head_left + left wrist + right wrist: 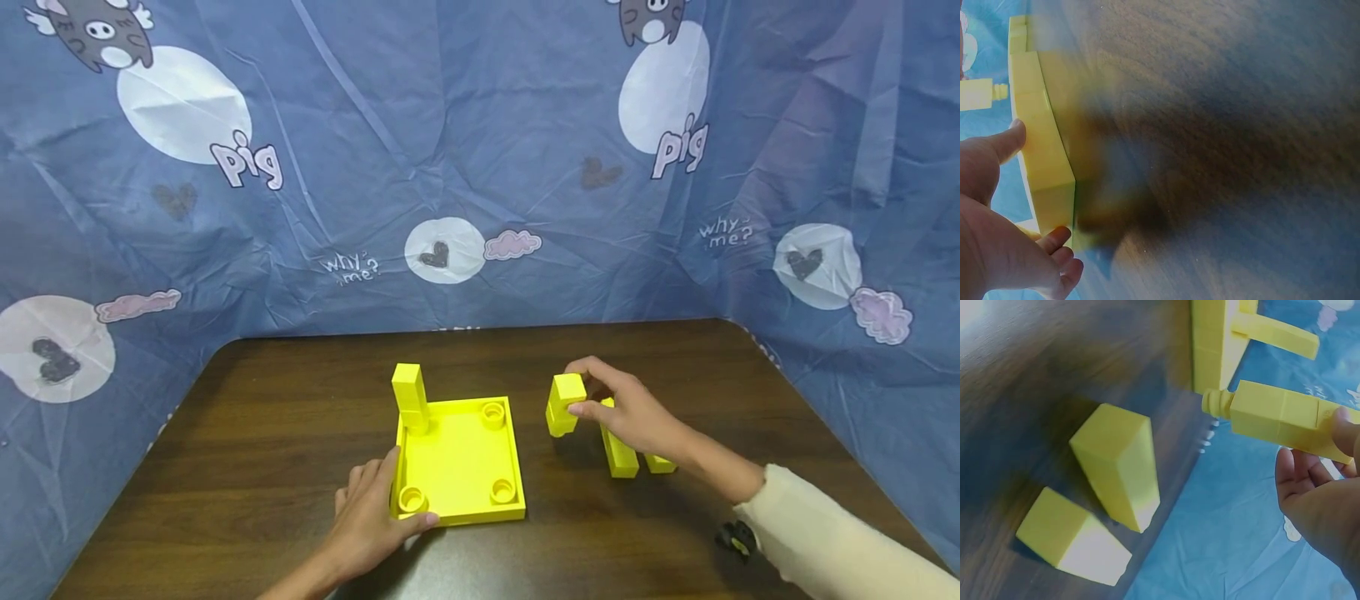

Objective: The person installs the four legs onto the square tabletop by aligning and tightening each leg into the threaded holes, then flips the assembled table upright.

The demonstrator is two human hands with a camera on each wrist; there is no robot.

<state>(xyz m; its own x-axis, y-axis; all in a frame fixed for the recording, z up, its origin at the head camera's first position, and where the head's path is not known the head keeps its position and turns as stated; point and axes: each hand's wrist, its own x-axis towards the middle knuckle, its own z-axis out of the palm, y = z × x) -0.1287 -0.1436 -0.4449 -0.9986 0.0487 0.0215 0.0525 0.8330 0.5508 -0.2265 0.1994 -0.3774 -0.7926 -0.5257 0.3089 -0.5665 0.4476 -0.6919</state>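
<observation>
A yellow square base [459, 458] with raised rims lies on the table. Round sockets show in three of its corners, and a yellow leg [409, 390] stands upright at its far-left corner. My left hand [366, 523] grips the near-left corner, thumb along the front side and fingers along the left side. To the right of the base, my right hand [632, 412] pinches another yellow leg [1279, 415] near one end between thumb and fingers. That leg is held upright above the table, its threaded peg [1216, 403] pointing down.
Two more yellow blocks, a longer one [621, 454] and a mostly hidden one [661, 464], lie below my right hand. The dark wooden table [247, 467] is backed by a blue printed cloth [480, 167]. A small black object [737, 540] sits at the right sleeve.
</observation>
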